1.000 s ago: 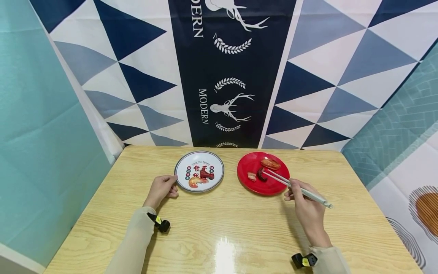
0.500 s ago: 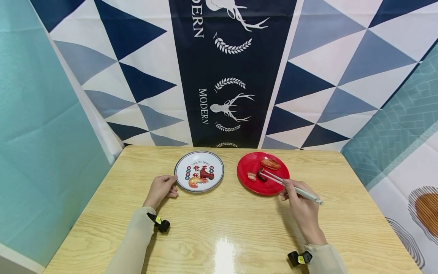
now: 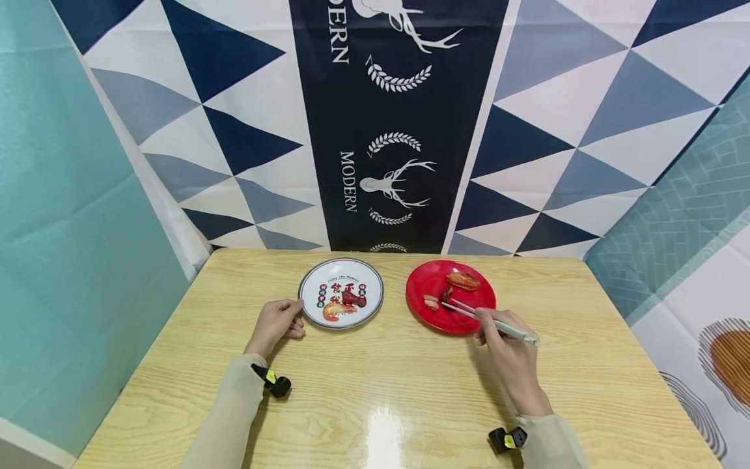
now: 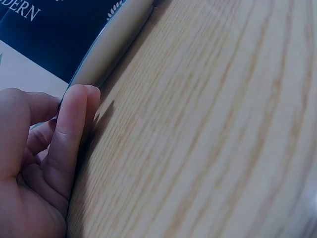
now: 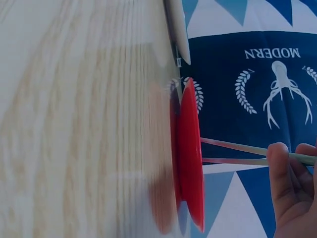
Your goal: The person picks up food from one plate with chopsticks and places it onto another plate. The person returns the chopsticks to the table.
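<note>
From where I stand, the left hand (image 3: 278, 324), left of the frame's middle in the head view, pinches the rim of the white plate (image 3: 313, 286) between thumb and fingers. A shrimp (image 3: 335, 312) and a drumstick (image 3: 354, 298) lie at that plate's lower right. Right of the middle, the right hand (image 3: 508, 348) pinches the chopsticks (image 3: 508, 328), fingers curled round them, their tips slightly parted over the red plate (image 3: 420, 280). Those tips are at the lower end of a dark piece (image 3: 446, 294); whether they grip it I can't tell. A wing (image 3: 463, 281) lies to its upper right, a pale piece (image 3: 430, 302) to its lower left. Both plates rest on the table (image 3: 351, 378) before a patterned cloth (image 3: 404, 117).
</note>
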Tool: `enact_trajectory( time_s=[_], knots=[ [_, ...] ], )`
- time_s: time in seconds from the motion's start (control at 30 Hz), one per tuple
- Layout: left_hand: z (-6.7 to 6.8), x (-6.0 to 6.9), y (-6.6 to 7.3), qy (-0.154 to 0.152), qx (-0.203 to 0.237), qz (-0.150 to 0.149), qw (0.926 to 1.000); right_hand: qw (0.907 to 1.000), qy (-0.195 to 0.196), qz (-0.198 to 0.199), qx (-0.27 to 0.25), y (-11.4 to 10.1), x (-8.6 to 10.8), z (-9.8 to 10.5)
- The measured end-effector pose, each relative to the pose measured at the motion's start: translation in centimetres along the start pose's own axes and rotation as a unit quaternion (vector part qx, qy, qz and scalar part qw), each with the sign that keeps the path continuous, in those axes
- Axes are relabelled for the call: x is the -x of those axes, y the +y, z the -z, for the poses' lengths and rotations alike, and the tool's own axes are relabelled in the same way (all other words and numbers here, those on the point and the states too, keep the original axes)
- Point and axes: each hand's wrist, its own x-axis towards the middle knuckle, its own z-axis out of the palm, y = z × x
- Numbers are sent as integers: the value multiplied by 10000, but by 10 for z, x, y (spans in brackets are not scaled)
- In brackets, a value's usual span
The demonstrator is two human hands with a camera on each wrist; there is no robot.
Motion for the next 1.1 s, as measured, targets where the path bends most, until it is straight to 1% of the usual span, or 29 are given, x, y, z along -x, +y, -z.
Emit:
enact_trajectory(
  time_s=[0.13,0.3,0.37,0.5,0.63,0.73,0.8,0.9,1.1],
  knots=[
    [0,1,0,10,22,5,10000,9999,-53,118,-10,2,-1,-3],
    [1,1,-1,3,27,-37,10000,9999,-95,34,53,3,-3,-6],
    [0,0,-2,-17,24,-27,10000,9999,-51,37,96,9,-2,-7],
    [0,0,-1,-31,66,-1,10000,9998,-34,141,135,30,-1,-8],
    [0,0,-1,-40,102,-23,9999,9996,-105,224,158,36,-1,-10],
    [0,0,-1,-44,95,-31,9999,9987,-132,424,256,38,-2,-11],
    [0,0,-1,-32,85,0,10000,9973,-164,626,348,41,-3,-11],
    [0,0,-1,-11,74,44,10000,9954,-249,810,447,41,-4,-12],
    [1,0,0,-1,55,37,10000,9875,-391,1185,959,42,-4,-14]
  ],
)
